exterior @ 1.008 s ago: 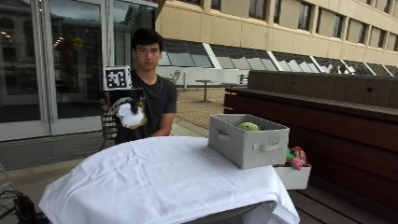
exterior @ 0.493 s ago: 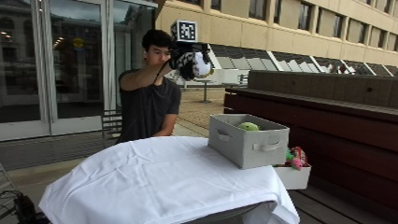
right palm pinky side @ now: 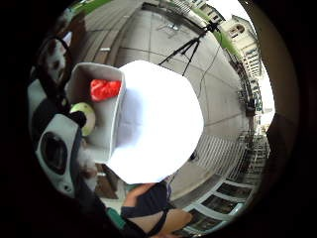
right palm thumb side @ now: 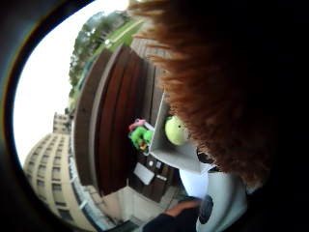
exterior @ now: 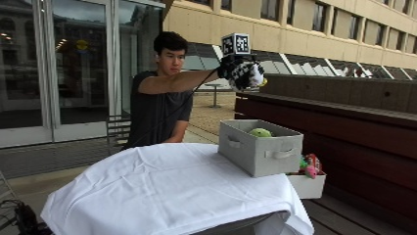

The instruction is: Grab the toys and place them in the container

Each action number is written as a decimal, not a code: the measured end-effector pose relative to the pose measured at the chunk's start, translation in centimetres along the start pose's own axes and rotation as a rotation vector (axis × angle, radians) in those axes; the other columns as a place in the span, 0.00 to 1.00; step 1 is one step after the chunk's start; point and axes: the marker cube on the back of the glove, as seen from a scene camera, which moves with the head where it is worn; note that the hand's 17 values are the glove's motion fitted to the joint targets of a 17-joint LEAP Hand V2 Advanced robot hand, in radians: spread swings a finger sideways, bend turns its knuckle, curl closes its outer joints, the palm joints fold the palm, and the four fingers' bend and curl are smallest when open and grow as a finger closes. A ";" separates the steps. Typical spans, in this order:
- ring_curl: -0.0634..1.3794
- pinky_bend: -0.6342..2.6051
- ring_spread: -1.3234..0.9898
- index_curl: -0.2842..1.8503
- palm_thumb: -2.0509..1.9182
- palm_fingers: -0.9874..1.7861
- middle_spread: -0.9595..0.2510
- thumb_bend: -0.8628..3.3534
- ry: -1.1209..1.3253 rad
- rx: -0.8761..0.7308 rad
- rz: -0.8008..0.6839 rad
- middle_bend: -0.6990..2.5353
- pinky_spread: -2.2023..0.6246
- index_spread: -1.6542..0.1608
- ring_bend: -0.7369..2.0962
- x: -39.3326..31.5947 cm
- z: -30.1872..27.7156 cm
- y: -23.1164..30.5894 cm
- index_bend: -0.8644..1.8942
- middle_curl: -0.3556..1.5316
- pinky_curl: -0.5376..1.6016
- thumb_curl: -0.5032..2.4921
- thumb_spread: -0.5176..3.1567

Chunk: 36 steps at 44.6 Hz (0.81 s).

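In the outside view my gloved right hand (exterior: 233,67) is raised at head height and grips a white plush toy with dark patches (exterior: 250,76), up above the grey fabric container (exterior: 261,152). The container stands at the table's right side. A green ball (exterior: 261,132) lies inside it. The little finger side palm view looks down into the container (right palm pinky side: 111,131) and shows the green ball (right palm pinky side: 84,118) and a red toy (right palm pinky side: 104,89) in it. Brown fur (right palm thumb side: 227,87) of the held toy fills much of the thumb side palm view.
A white cloth (exterior: 163,191) covers the table. Beside the table, lower down, a small white box (exterior: 305,185) holds pink and green toys (exterior: 309,165). A dark wooden wall (exterior: 352,127) runs behind it. A tripod (right palm pinky side: 190,44) stands on the pavement.
My right hand has risen with the plush toy from chest height to head height and swung out toward the container. The container and ball have not moved.
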 end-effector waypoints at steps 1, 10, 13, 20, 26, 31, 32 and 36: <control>0.38 0.58 0.40 0.13 0.69 0.60 0.42 0.27 -0.005 -0.008 -0.007 0.51 0.62 0.71 0.78 -0.5 0.3 0.0 0.34 0.58 0.43 0.53 0.33; 0.38 0.58 0.40 0.12 0.68 0.60 0.42 0.27 -0.037 -0.013 -0.007 0.51 0.62 0.71 0.78 -1.9 4.3 -1.6 0.33 0.59 0.43 0.54 0.33; 0.38 0.58 0.40 0.12 0.68 0.59 0.42 0.27 -0.041 -0.025 -0.006 0.51 0.62 0.72 0.78 -2.4 5.7 -1.4 0.32 0.60 0.43 0.55 0.33; 0.39 0.60 0.40 0.12 0.67 0.57 0.41 0.26 -0.100 -0.061 0.007 0.51 0.62 0.72 0.80 -3.0 8.3 -0.4 0.31 0.60 0.43 0.55 0.34; 0.39 0.64 0.41 0.11 0.59 0.53 0.46 0.22 -0.157 -0.178 -0.029 0.50 0.63 0.74 0.82 -2.2 9.5 -0.3 0.27 0.59 0.45 0.50 0.40; 0.38 0.70 0.45 0.13 0.50 0.36 0.62 0.18 -0.239 -0.240 -0.065 0.42 0.66 0.74 0.79 -1.9 9.7 0.3 0.30 0.56 0.48 0.44 0.42; 0.37 0.70 0.46 0.13 0.49 0.32 0.65 0.18 -0.247 -0.247 -0.069 0.41 0.67 0.75 0.78 -1.5 9.6 0.1 0.31 0.55 0.48 0.43 0.42; 0.32 0.70 0.50 0.14 0.48 0.26 0.74 0.17 -0.210 -0.211 -0.067 0.38 0.69 0.75 0.72 -0.3 9.2 0.5 0.33 0.52 0.47 0.40 0.42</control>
